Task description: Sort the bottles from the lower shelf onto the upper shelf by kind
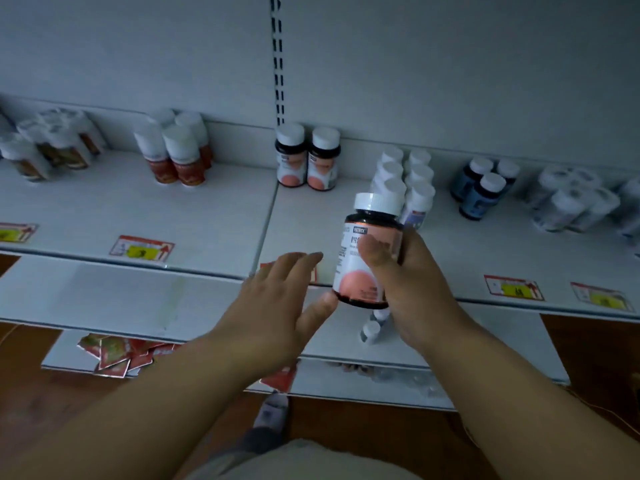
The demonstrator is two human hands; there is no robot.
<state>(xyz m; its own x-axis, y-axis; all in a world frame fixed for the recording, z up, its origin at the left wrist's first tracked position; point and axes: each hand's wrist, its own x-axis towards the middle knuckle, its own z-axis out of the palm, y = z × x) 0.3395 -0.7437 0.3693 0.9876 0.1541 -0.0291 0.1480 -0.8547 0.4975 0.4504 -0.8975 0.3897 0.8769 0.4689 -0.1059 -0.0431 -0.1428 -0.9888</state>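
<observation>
Right hand (412, 282) gripped the dark bottle (369, 251) (white cap, pink-circle label), fingers curled round it, held above the upper shelf (194, 216) front edge. Left hand (277, 306) hovered beside, fingers straight, thumb touching the bottle's base. Two matching bottles (306, 157) stood at the back.

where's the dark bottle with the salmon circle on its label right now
In the head view, right of centre: the right hand grips the dark white-capped bottle above the upper shelf's front edge, the open left hand beside it.
</observation>
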